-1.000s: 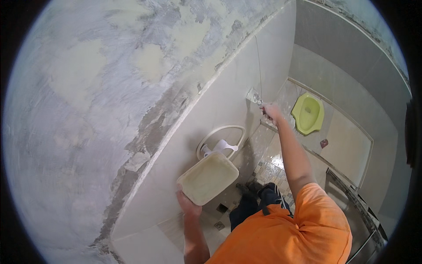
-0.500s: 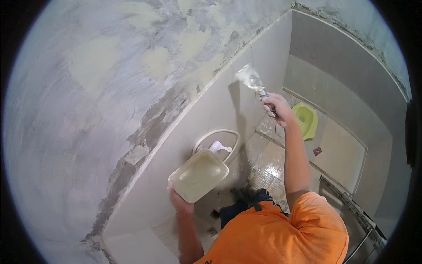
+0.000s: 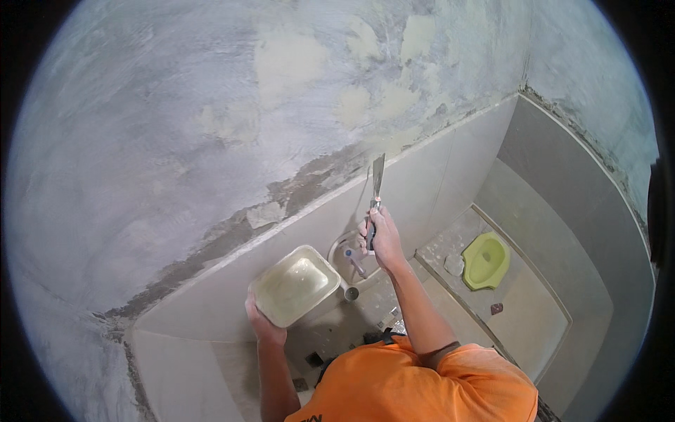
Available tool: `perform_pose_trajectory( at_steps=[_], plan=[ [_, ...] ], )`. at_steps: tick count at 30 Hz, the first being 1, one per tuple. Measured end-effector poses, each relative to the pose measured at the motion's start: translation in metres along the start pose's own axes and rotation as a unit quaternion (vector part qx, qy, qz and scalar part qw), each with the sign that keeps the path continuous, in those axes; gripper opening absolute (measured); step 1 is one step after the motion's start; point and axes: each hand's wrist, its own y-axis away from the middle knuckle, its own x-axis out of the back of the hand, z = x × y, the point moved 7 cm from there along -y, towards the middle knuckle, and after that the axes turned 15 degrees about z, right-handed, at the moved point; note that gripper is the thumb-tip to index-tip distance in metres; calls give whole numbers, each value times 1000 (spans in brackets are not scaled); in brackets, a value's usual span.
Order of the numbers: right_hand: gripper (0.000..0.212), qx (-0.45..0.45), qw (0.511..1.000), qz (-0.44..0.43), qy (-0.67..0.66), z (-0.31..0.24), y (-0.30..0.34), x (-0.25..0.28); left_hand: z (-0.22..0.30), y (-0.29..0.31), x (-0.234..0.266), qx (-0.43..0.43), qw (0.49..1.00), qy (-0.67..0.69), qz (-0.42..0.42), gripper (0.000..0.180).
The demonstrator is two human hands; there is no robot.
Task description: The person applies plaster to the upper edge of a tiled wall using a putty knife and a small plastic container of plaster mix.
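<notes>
My right hand is closed around the handle of a putty knife. Its blade points up and is turned nearly edge-on, close to the top border of the grey tiles. Above that border, the plaster wall carries pale cream patches and a rough, darker bare strip. A shallow cream plastic tray rests in my left hand, which grips its lower-left edge. The tray's inside looks pale and shiny; whether a thin layer of filler lies in it I cannot make out.
A tap with a looped pale hose juts from the tiled wall beside the tray. Further right, a green squat toilet is set in a raised floor. Near it lie a whitish lump and a small reddish-brown piece.
The view has shifted, showing more of the left wall. The putty knife has turned from blade face showing to nearly edge-on and come near the tile border. The tray stays in my left hand.
</notes>
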Motion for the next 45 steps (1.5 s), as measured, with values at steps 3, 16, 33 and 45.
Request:
perform_pose_trajectory(
  at_steps=[3, 16, 33, 45],
  plan=[
    [24, 118, 982, 83, 125, -8, -19, -6, 22, 1, 20, -18, 1000, -5, 22, 48],
    [28, 112, 973, 186, 83, -3, -28, 12, 64, -10, 128, -50, 995, 27, 76, 56],
    [31, 104, 974, 177, 99, -24, -20, 32, 65, -15, 118, -27, 998, 16, 52, 53],
    [47, 106, 919, 74, 372, 21, -47, -68, 78, -5, 127, -50, 996, 17, 66, 54]
  ],
)
